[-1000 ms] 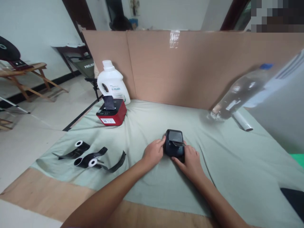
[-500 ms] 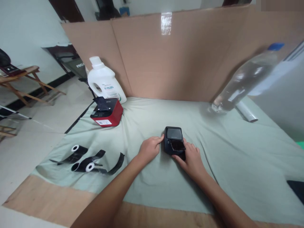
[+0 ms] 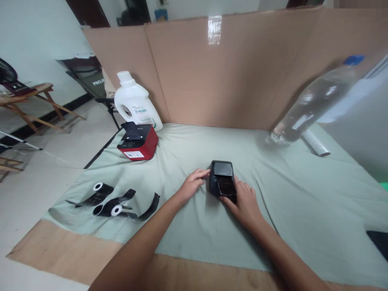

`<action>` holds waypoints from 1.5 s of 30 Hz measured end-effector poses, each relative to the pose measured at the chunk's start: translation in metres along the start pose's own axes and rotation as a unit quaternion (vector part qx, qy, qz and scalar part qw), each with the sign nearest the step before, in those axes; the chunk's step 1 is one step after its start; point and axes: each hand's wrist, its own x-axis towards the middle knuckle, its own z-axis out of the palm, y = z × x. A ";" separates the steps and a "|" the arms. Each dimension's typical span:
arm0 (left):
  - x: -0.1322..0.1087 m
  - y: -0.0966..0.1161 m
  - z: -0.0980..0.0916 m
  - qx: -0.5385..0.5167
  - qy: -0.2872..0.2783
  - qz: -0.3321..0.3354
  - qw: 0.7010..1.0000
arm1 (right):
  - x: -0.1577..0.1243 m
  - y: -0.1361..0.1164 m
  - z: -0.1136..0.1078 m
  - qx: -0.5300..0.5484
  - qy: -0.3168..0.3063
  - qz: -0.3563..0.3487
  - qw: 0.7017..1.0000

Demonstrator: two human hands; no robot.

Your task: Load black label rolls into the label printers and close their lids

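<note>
1. Head view, nearest first: the bare wooden edge of the table [image 3: 182, 266] shows below a pale green cloth [image 3: 303, 218]. Lean on it lightly, since a dragged cloth would probably shift whatever stands on it.
2. Black rolls [image 3: 105, 189] and a loose curled strip [image 3: 150, 209] lie to the left. That strip is near the left arm [image 3: 151, 238], so keep the elbow in.
3. Right hand [image 3: 245, 198]: curled around a corner, thumb at the lower front edge, fingers along the right side. It has hold of the small dark machine [image 3: 223, 171]. Low, even pressure should steady it best.
4. Left hand [image 3: 194, 184]: loosely open and gripping nothing, forefinger stretched to the machine's left side. Whether the fingertip touches or stops just beside it, I cannot tell. A light push there would balance the right hand.
5. Between the two hands, the machine sits on the cloth. A glossy black piece [image 3: 227, 186], strip or flap, covers much of its front. Better to keep the right thumb off its lower edge, so it isn't creased.
6. Farther off are a red box [image 3: 148, 143], a gray tube [image 3: 317, 142], a clear bottle [image 3: 315, 101], a white jug [image 3: 135, 99] and, behind them, cardboard [image 3: 236, 72]. All stand well apart from the hands.
</note>
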 end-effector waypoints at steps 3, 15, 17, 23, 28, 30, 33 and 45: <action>-0.002 0.003 0.000 0.010 0.014 0.008 1.000 | 0.000 -0.001 -0.002 0.006 -0.003 0.007 1.000; -0.006 -0.002 0.009 0.089 0.003 0.046 0.995 | 0.010 -0.029 -0.011 0.032 0.007 0.108 0.994; -0.007 -0.002 0.009 0.101 0.003 0.050 0.994 | 0.015 -0.038 -0.014 0.033 -0.004 0.136 0.990; -0.010 0.003 0.007 0.120 -0.013 0.038 0.992 | 0.028 -0.051 -0.017 0.033 -0.017 0.185 0.982; -0.009 0.006 0.007 0.124 -0.011 0.033 0.992 | 0.026 -0.047 -0.008 0.030 0.045 0.146 0.988; -0.003 0.003 0.007 0.104 -0.014 0.040 0.994 | 0.025 -0.045 -0.007 0.033 0.052 0.130 0.990; 0.011 0.002 0.007 0.065 -0.022 0.045 0.997 | 0.024 -0.044 -0.007 0.039 0.053 0.124 0.990; 0.044 0.065 0.009 0.372 0.008 0.097 0.923 | 0.024 -0.038 -0.006 0.046 0.052 0.102 0.992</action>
